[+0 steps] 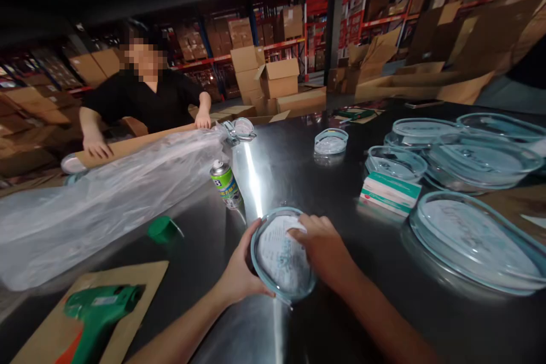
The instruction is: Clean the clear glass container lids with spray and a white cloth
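Note:
A round clear glass dish (267,278) is tilted up over the table, with a white printed paper (277,244) showing through its middle. My left hand (241,270) grips its left rim, thumb along the lower edge and fingers behind. Over the upper right of the dish lies my right hand (319,239), its fingers bent together and pressed against the printed face. Whether a small item sits under those fingertips is hidden. Beyond the dish stands a green spray can (226,185) without its cap; a green cap (162,230) lies left of it.
Several glass dishes (473,239) crowd the right side beside a small green-and-white box (390,193). A green hot-air gun (102,307) lies on cardboard at lower left. Across the dark table (294,176), a person (149,96) handles a plastic-wrapped roll (140,145).

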Demonstrator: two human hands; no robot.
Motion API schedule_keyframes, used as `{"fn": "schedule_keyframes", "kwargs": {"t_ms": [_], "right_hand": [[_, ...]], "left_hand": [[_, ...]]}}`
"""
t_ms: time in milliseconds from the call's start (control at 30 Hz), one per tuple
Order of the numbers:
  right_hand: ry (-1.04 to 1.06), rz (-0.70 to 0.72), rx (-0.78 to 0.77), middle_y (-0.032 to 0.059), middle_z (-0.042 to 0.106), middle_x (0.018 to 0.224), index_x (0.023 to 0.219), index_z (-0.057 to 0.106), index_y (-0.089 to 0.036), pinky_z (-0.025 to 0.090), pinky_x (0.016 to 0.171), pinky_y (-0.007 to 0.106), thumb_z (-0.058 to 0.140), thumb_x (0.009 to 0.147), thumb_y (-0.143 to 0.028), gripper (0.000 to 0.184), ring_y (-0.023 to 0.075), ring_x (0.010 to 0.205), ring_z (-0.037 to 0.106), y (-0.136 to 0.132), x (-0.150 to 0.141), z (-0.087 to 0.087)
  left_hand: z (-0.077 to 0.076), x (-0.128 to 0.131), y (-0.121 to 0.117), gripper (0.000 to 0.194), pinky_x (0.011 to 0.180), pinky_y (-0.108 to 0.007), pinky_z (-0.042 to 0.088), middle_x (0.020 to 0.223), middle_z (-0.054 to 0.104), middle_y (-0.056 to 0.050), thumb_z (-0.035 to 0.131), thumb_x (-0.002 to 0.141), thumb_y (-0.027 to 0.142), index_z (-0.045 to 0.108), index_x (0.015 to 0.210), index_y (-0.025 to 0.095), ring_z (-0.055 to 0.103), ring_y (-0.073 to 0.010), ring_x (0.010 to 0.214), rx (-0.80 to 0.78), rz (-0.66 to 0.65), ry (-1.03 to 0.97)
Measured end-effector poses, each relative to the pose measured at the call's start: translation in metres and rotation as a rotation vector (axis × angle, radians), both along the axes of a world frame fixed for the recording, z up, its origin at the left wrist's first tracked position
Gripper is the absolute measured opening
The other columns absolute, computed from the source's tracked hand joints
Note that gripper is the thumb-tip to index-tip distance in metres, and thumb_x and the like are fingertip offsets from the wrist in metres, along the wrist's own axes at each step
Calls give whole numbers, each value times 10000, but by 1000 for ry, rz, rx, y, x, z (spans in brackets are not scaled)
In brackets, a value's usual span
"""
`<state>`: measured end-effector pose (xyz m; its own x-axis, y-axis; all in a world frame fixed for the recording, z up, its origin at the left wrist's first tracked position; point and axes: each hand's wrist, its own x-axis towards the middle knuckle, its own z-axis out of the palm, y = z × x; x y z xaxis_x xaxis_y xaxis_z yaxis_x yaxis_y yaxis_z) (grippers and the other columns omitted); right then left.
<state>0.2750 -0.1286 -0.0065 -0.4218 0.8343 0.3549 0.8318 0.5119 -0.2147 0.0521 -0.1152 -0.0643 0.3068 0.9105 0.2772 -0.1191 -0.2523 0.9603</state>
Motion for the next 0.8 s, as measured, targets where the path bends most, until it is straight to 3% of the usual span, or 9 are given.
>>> {"fn": "schedule_keyframes", "kwargs": {"t_ms": [133,167,267,333,433,500,600,667,800], "right_hand": [[48,316,-103,20,603,882,915,694,-277,254,701,320,586,785,-66,270,169,805,517,-10,6,-3],[50,304,-96,19,600,871,920,693,-281,251,702,322,571,782,-46,299,169,802,516,-11,8,-2],[16,68,-36,54,599,874,969,697,-264,244,697,336,492,846,-55,318,192,809,505,-8,11,0],[-3,20,-50,67,601,886,972,700,-251,247,691,336,482,873,-95,286,198,804,504,-7,9,0],[27,253,-136,38,603,898,931,698,-266,258,703,322,543,818,-90,261,176,809,520,-12,8,-3],[56,318,-139,22,600,892,923,698,-280,258,713,319,540,780,-43,319,165,821,521,-14,13,-4],[37,114,-72,30,591,869,967,699,-290,253,710,325,471,806,-4,400,173,815,503,-9,15,-2],[8,47,-66,44,591,880,977,702,-283,261,713,329,482,853,-69,331,184,821,499,-7,9,-1],[16,342,-128,23,595,893,921,704,-297,277,742,322,548,863,-177,205,167,823,525,-12,0,-3]], "left_hand": [[4,-4,0,1309,1172,-556,101,1484,394,-151,954,260,385,337,1409,272,298,-393,1392,-37,-15,10],[6,-4,0,1312,1173,-551,107,1485,393,-150,957,258,371,338,1410,270,294,-392,1394,-34,-27,24],[9,-3,0,1306,1171,-539,141,1483,394,-157,958,251,367,355,1405,258,301,-394,1390,-22,-39,38],[9,-4,1,1304,1162,-543,173,1463,420,-166,951,246,403,367,1401,245,328,-403,1374,-30,-12,29],[9,-6,0,1343,1151,-551,199,1437,452,-177,939,226,453,354,1415,234,354,-417,1355,-58,14,33],[9,-6,0,1362,1153,-547,190,1451,433,-180,937,219,461,346,1424,231,343,-415,1362,-63,-13,47],[10,-4,-1,1334,1158,-537,180,1469,407,-179,937,241,460,357,1420,231,335,-401,1370,-56,-57,57],[10,-3,-1,1337,1158,-543,176,1465,411,-180,935,244,465,351,1424,232,340,-403,1367,-66,-63,45],[8,-5,-1,1349,1164,-553,139,1468,400,-191,937,262,460,322,1440,228,349,-411,1359,-93,-67,41]]}}
